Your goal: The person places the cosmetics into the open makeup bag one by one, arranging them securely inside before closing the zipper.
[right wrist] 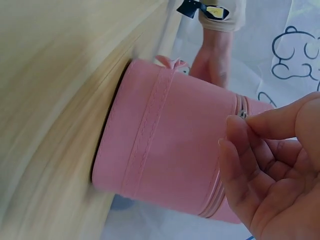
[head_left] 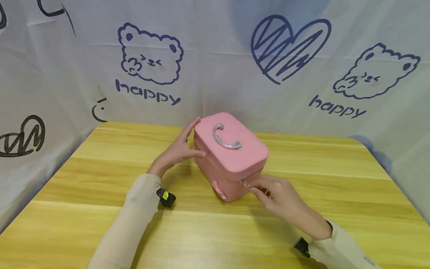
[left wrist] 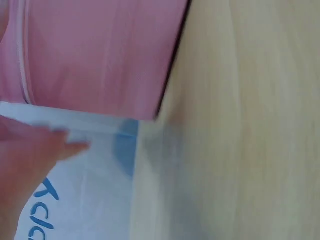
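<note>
A pink zippered case (head_left: pixel 231 149) with a silver handle (head_left: pixel 223 140) on its lid stands upright on the table, one corner toward me. My left hand (head_left: pixel 181 147) is at its left side, thumb near the lid seam and fingers spread toward the back corner. In the left wrist view the left-hand fingers (left wrist: pixel 35 142) look blurred beside the case. At the front right corner my right hand (head_left: pixel 279 192) pinches the zipper pull (head_left: pixel 247 184) between thumb and forefinger. The right wrist view shows the metal slider (right wrist: pixel 243 114) at those fingertips, the lid seam closed around it.
The wooden table (head_left: pixel 117 216) runs under the case and both arms. A white cloth (head_left: pixel 215 74) with blue bear and heart drawings hangs right behind the table. A pink strap loop (head_left: pixel 218 189) sticks out from the case's front left side.
</note>
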{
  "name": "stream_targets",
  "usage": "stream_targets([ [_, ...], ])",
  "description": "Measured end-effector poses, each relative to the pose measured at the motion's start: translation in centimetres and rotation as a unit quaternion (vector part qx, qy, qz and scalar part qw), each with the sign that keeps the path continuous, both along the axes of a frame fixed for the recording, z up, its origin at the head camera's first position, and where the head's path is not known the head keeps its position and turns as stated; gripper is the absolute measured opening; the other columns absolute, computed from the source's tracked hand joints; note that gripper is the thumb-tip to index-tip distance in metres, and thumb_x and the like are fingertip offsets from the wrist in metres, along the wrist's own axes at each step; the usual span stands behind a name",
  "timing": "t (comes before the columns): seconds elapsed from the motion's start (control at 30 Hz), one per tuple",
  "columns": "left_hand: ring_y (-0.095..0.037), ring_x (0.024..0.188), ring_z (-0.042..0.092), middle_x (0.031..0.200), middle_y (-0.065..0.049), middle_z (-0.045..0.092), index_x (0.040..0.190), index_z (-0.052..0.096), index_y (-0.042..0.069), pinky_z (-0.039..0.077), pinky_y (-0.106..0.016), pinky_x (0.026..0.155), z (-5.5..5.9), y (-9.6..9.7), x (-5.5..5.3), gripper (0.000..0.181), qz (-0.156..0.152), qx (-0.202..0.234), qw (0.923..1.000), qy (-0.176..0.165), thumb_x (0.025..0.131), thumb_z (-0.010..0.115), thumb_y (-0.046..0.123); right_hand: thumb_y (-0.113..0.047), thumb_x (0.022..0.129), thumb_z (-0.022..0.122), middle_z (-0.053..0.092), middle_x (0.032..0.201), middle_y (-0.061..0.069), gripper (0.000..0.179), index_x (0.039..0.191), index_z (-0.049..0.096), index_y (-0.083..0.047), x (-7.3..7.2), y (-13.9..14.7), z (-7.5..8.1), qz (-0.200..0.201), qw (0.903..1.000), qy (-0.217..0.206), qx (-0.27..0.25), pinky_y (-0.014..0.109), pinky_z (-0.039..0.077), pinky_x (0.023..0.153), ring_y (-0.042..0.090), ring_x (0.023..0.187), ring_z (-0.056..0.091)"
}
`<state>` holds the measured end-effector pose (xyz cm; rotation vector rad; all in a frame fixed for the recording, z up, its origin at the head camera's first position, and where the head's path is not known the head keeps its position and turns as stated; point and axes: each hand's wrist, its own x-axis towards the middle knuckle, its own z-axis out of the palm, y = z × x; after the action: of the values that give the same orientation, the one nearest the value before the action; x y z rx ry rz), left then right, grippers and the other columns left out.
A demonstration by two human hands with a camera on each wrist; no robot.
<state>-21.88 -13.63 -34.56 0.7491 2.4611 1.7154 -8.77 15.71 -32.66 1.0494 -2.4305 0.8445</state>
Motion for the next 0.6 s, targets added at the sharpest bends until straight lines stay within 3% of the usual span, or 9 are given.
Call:
stream_targets([
  [0.1, -0.032, 0.142, 0.022, 0.155, -0.011, 0.025, 0.153, 0.020, 0.018, 0.022, -0.049, 0.112, -0.2, 0.3, -1.0, 0.099, -0.019, 0.034, 0.9991, -0.015, 0.076, 0.081, 0.006, 0.008, 0.080, 0.070, 0.057, 0.073, -0.008, 0.015, 0.085, 0.069, -0.006, -0.2, 0.7, 0.2, -0.005, 0.9999, -0.013, 0.006, 0.019, 0.048, 0.053, 0.001, 0.064, 0.051],
  [0.17, -0.031, 0.137, 0.030, 0.151, -0.013, 0.031, 0.151, 0.022, 0.018, 0.030, -0.045, 0.109, -0.4, 0.3, -0.9, 0.098, -0.019, 0.044, 0.9987, -0.015, 0.075, 0.081, 0.001, 0.008, 0.081, 0.070, 0.056, 0.072, -0.010, 0.015, 0.084, 0.068, -0.007, -0.2, 0.9, 0.1, -0.010, 0.9997, -0.021, 0.007, 0.019, 0.049, 0.054, 0.001, 0.064, 0.051],
  [0.3, -0.034, 0.133, 0.035, 0.149, -0.016, 0.032, 0.149, 0.024, 0.016, 0.035, -0.046, 0.106, -0.5, 0.6, -0.6, 0.096, 0.001, 0.035, 0.9994, 0.001, 0.074, 0.081, 0.001, 0.009, 0.080, 0.070, 0.056, 0.072, -0.010, 0.017, 0.084, 0.069, -0.007, -0.1, 1.2, 0.1, -0.006, 0.9998, -0.020, -0.002, 0.020, 0.049, 0.054, 0.001, 0.064, 0.052],
  [0.6, -0.038, 0.130, 0.039, 0.150, -0.018, 0.031, 0.147, 0.026, 0.014, 0.038, -0.046, 0.103, -0.9, 0.7, -0.1, 0.090, 0.036, 0.012, 0.9990, 0.024, 0.076, 0.080, 0.002, 0.006, 0.085, 0.067, 0.058, 0.075, -0.003, 0.009, 0.091, 0.069, -0.001, -0.1, 0.0, -1.1, 0.052, 0.9978, 0.031, -0.028, 0.015, 0.046, 0.054, 0.003, 0.064, 0.051],
])
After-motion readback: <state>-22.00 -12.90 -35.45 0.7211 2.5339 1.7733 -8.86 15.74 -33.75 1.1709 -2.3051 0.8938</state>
